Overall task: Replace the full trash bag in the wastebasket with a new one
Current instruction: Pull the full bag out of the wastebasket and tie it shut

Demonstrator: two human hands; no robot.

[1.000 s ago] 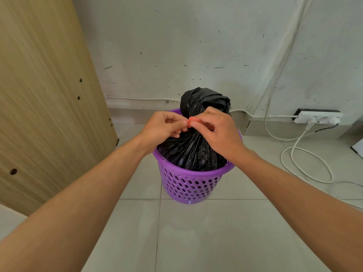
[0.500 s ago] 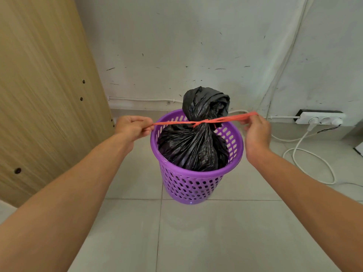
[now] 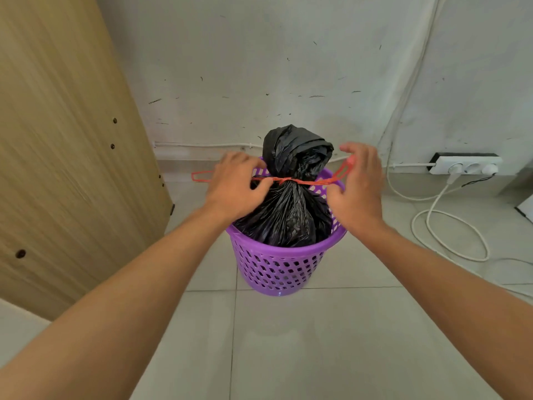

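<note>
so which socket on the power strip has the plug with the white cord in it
The leftmost socket of the power strip: its plug trails a white cord onto the floor; the others show none.

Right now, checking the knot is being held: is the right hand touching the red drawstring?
Touching. The head view shows the right hand with a loop of the red drawstring pinched at its fingers.

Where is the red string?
In the head view's middle, the red string is tied round the black trash bag's neck, above the purple wastebasket, between both hands.
</note>
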